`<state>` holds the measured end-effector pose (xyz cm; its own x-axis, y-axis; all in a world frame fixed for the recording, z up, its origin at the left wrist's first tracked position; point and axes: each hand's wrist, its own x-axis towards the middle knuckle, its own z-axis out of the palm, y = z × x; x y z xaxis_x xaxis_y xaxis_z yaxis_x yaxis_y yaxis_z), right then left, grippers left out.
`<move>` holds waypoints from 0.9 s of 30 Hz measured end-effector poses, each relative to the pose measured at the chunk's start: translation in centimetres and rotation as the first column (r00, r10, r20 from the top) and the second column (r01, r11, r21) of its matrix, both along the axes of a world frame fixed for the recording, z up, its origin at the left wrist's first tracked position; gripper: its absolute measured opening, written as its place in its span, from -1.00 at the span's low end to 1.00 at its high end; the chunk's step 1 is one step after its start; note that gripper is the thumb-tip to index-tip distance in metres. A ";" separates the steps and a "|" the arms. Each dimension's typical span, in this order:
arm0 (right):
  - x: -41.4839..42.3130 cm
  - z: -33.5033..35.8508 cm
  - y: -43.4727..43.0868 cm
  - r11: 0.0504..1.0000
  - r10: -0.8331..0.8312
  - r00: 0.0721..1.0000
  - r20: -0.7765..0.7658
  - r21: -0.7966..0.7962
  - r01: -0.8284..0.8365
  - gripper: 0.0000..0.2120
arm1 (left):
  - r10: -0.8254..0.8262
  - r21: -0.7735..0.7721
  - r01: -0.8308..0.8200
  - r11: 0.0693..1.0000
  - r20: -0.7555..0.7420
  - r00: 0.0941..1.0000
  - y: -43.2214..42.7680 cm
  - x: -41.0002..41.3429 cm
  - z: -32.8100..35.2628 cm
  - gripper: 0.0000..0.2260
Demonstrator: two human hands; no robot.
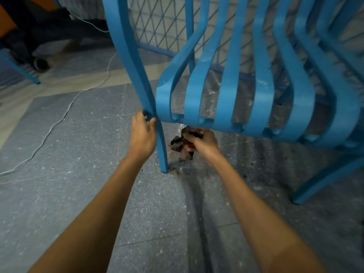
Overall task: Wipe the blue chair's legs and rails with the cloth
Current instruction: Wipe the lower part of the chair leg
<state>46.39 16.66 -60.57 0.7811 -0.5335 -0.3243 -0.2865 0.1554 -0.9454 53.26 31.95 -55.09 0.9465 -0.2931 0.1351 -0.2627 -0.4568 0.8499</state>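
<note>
The blue chair (pixel 232 79), made of curved flat metal slats, fills the upper right of the head view. Its front left leg (pixel 163 152) stands on the floor at centre. My left hand (pixel 142 134) grips that leg where it meets the seat's front corner, thumb on the right side of the leg. My right hand (pixel 201 141) is just under the seat's front rail (pixel 226 126) and holds a crumpled dark cloth (pixel 180 146), which hangs down to the left of the hand, beside the leg. Another chair leg (pixel 323 180) stands at the right.
The floor (pixel 98 194) is speckled grey tile with dust and grit around the leg's foot. A white cable (pixel 59 119) snakes across it at the left. A blue mesh panel (pixel 163 22) stands behind the chair. A second blue leg (pixel 19 69) and dark wheeled furniture are at upper left.
</note>
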 end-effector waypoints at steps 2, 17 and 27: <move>-1.2 0.2 -1.4 0.999 0.049 0.998 -0.028 0.018 -0.049 -0.64 | 0.136 0.021 -0.134 0.991 -0.078 0.988 -0.3 -1.9 -1.8 -0.62; -16.6 5.6 -13.0 0.687 0.431 0.754 -0.496 -0.362 -0.631 -0.68 | -0.357 0.107 0.392 0.914 -0.251 0.900 -12.1 -13.9 -5.9 -0.88; -25.4 5.3 -13.0 0.715 0.314 0.891 -0.329 -0.536 -0.449 -0.83 | -0.473 -0.472 -0.071 0.878 -0.881 0.005 -17.4 -22.8 -5.0 -0.26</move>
